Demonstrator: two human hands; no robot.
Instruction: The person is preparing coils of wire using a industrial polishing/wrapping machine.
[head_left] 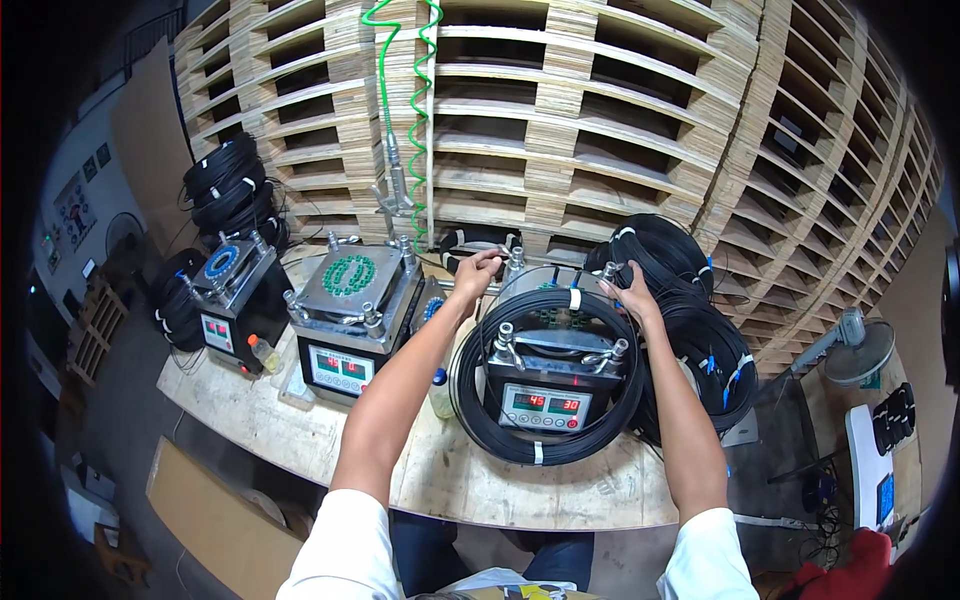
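Black coil [520, 452] is looped round a machine [545, 400] at the view's five o'clock. At the machine's eleven o'clock, the left hand [478, 272] is by a knob [516, 259]; at one, the right hand [633, 295] is by another; whether either grip is clenched I cannot tell. More machines [355, 320] stand toward nine on the counter [430, 482].

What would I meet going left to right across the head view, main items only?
Left machine → middle machine → blue-capped bottle → right machine → lower-right cable coil → fan.
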